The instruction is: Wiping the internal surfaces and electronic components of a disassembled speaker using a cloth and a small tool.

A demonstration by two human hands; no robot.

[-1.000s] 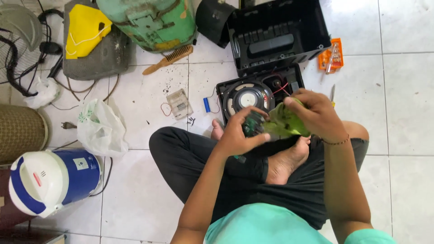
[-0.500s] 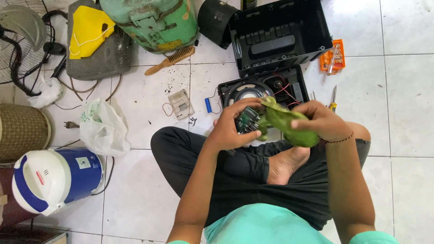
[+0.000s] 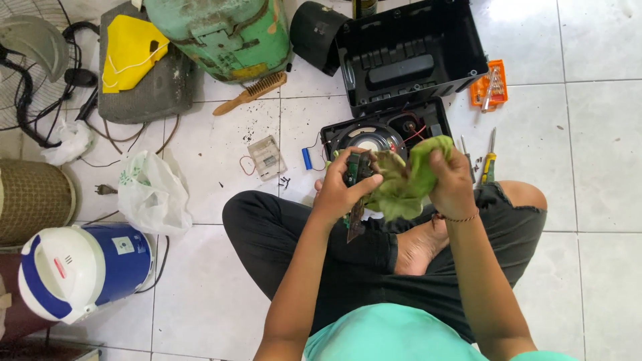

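White tiled floor [image 3: 602,154] with grey grout lines under even daylight. A green tank [image 3: 221,33] stands at eleven o'clock, a blue-and-white jug [image 3: 80,271] at eight o'clock.

You have a dark circuit board [image 3: 356,194] standing on edge, tilted, above your lap; a crumpled green cloth [image 3: 409,179] presses against it at its 3 o'clock.
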